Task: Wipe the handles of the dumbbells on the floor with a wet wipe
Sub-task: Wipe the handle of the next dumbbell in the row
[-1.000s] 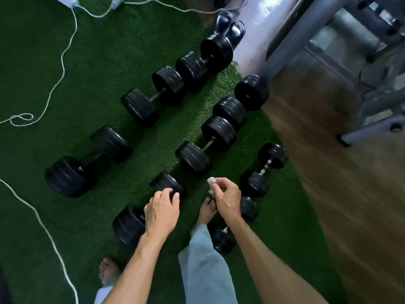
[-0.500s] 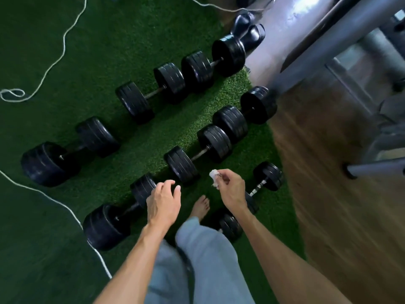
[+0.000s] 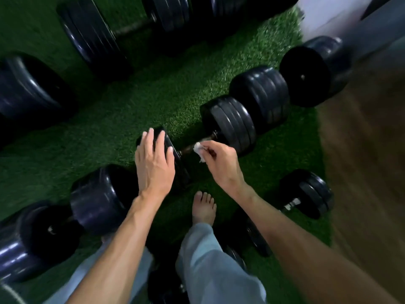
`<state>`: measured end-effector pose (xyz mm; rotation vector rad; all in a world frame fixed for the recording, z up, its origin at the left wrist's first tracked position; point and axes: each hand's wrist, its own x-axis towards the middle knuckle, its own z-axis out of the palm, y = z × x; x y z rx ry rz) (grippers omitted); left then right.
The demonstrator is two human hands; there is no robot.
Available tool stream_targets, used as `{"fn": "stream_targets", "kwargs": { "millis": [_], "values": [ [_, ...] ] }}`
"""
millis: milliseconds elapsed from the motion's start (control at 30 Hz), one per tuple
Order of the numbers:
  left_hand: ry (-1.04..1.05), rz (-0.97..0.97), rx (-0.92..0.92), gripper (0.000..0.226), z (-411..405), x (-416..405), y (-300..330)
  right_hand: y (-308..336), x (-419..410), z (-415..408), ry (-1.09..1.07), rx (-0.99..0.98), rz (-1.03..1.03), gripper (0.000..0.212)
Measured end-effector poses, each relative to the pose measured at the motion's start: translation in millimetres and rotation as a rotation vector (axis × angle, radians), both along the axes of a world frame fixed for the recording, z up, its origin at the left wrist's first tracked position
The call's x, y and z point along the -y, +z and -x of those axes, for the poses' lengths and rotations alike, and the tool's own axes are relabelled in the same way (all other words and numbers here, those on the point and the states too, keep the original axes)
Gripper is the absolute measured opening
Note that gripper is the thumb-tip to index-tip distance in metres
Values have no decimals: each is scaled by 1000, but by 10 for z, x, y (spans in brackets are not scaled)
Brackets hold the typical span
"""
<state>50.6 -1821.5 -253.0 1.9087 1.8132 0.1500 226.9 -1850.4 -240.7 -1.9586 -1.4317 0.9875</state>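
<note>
I am bent low over green turf (image 3: 135, 102) on the floor, looking down at my own two bare forearms. My right hand (image 3: 219, 160) pinches a small, crumpled white wipe (image 3: 199, 150) between thumb and fingertips and presses it onto the handle (image 3: 186, 148) of a black dumbbell (image 3: 230, 126) lying straight ahead of me. The handle is a short dark metal bar, and the wipe touches it near the middle, closer to the far weight. My left hand (image 3: 154, 163) is open, fingers spread and flat — it rests on top of the near weight (image 3: 166, 148) of that same dumbbell, gripping nothing.

Other black dumbbells lie all around on the turf: one just beyond in line with mine, touching its far weight, two larger ones across the top, another at lower left beside my left forearm, and a small one (image 3: 306, 194) at right, near the edge of the turf. My bare right foot (image 3: 203, 207) stands on the turf just below my hands, under a pale grey trouser leg (image 3: 210, 266). To the right of the turf runs brown wooden floor (image 3: 361, 172), blurred.
</note>
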Motion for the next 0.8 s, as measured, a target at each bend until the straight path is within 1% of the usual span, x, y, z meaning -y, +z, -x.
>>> {"fn": "stream_targets", "kwargs": {
  "millis": [133, 200, 300, 400, 567, 800],
  "values": [
    [22, -160, 1, 47, 38, -53, -459, -758, -67, 125, 50, -8, -172, 18],
    [13, -251, 2, 47, 48, -40, -551, -978, -112, 220, 94, -35, -234, 21],
    [24, -329, 47, 45, 50, -32, -589, -1177, -115, 328, 127, -103, -304, 21],
    [28, -349, 86, 45, 68, -43, -622, -1280, -21, 321, 163, -179, -335, 24],
    [15, -367, 135, 45, 91, -46, -650, -1353, 197, 217, 182, -169, -324, 24],
    [57, -346, 98, 44, 42, -98, -635, -1396, 213, 118, 202, -242, -326, 22]
  ]
}}
